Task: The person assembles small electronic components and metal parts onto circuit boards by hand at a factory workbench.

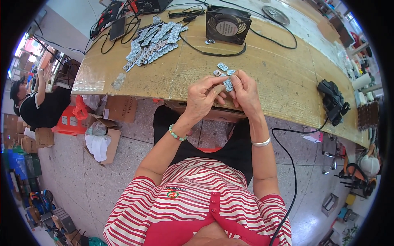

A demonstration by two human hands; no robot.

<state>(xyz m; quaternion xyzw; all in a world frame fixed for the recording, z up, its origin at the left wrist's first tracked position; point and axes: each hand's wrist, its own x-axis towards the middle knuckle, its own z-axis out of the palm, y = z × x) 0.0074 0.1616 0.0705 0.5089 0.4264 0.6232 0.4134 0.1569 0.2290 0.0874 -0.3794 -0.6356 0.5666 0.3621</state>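
Observation:
Both hands meet just above the near edge of the table. A small flat blue-grey patterned piece (228,85) is between the fingertips of my left hand (201,97) and my right hand (247,91). My right thumb and forefinger pinch it, while my left thumb and forefinger close on its other side. The fingers partly hide it. Just beyond lie several similar loose pieces (222,66), one with a round pale disc (217,73) beside it. A heap of longer blue-grey patterned strips (154,43), some bearing round discs, is spread at the far left.
A black square fan (228,25) stands on the brown table (283,88) at the back, its cable curling in front. A black device (331,98) sits at the right edge with a cord. Open cartons (107,141) and a red stool (69,123) are at left, near another person (45,100).

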